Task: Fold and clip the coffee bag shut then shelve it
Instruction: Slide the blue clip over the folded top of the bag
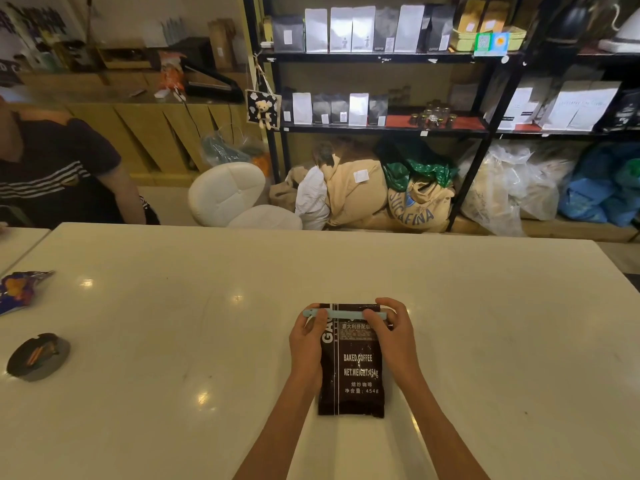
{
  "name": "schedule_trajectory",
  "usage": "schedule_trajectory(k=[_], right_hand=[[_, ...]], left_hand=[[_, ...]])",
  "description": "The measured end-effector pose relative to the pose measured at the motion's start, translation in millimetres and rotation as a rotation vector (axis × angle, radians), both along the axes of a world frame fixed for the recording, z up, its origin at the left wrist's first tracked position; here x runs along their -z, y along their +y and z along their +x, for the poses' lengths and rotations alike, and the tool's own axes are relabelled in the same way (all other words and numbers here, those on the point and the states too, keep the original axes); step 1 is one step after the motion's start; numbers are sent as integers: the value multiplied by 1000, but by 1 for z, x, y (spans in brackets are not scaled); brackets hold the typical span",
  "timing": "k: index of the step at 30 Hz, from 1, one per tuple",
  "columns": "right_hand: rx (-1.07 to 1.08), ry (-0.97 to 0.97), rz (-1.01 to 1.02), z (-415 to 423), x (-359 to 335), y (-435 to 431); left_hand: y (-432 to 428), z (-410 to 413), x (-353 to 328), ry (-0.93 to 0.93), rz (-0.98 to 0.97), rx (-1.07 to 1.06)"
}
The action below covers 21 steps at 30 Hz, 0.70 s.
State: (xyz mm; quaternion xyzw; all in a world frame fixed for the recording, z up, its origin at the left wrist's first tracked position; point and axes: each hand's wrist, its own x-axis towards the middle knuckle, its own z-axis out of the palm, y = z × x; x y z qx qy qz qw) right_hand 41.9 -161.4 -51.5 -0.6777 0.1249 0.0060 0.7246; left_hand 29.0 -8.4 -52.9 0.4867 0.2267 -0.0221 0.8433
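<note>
We see both bare hands closed on a pale blue plastic bag clip [344,314] that lies across the top of a dark brown foil coffee bag [351,368] printed with white lettering. The left hand [306,342] pinches the clip's left end between thumb and fingers, with the thumb on top of the bar. The right hand [393,336] grips the right end the same way, its fingers curled over the far edge of the bag's top. The clip runs level from side to side, touching the bag just below its upper edge; we cannot tell whether the clip is snapped closed.

The bag lies flat, label up, on a glossy white table [502,341], near the edge closest to us and between our two forearms. Well apart on the table's left side sit a round dark ashtray [38,356] and, farther back, a crumpled blue and orange snack wrapper [20,289].

Beyond the table stand a white padded chair [227,194] and a black metal shelving unit [381,128] lined with white, grey and black coffee pouches, with burlap sacks [381,199] heaped beneath. A seated person in a dark striped shirt [59,168] is at far left.
</note>
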Motion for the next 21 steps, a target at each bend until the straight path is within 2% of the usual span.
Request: schedule_trajectory(k=[3, 21], right_hand=[[21, 95, 157, -4, 4, 11], [34, 140, 166, -2, 9, 21]], left_hand=[[-3, 3, 2, 3, -11, -47], [-2, 5, 4, 39, -6, -109]])
